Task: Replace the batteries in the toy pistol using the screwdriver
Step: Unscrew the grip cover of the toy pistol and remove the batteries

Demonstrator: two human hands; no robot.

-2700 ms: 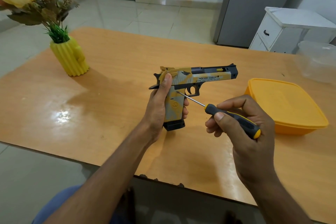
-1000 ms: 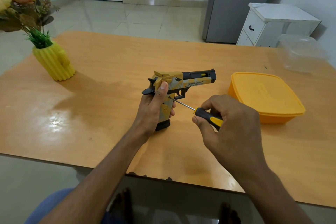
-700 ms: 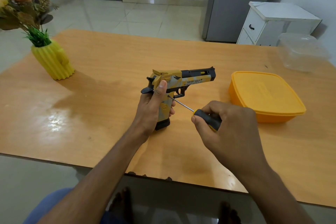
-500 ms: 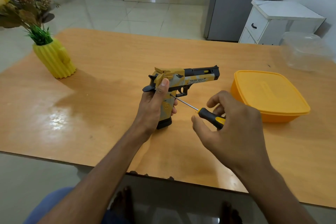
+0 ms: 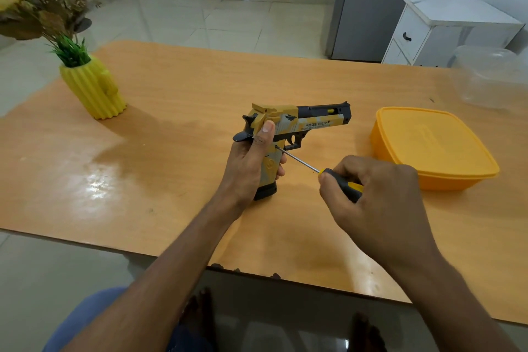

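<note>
A yellow, grey and black toy pistol (image 5: 310,120) stands upright with its magazine base on the wooden table (image 5: 177,100), barrel pointing right. My left hand (image 5: 248,164) is wrapped around its grip, thumb up along the frame. My right hand (image 5: 377,197) holds a black-and-yellow screwdriver (image 5: 341,184) by the handle. The thin metal shaft runs up and left, and its tip sits against the side of the grip just behind the trigger guard. No batteries are in sight.
An orange lidded plastic box (image 5: 431,146) lies right of the pistol. A clear plastic container (image 5: 491,77) sits at the far right corner. A yellow ribbed vase (image 5: 93,88) with flowers stands at the left. A white cabinet (image 5: 445,28) and grey fridge stand behind the table.
My right hand's fingers opened and closed again on the screwdriver handle, shifting their hold while the tip stayed at the grip. The pistol has stayed upright in my left hand.
</note>
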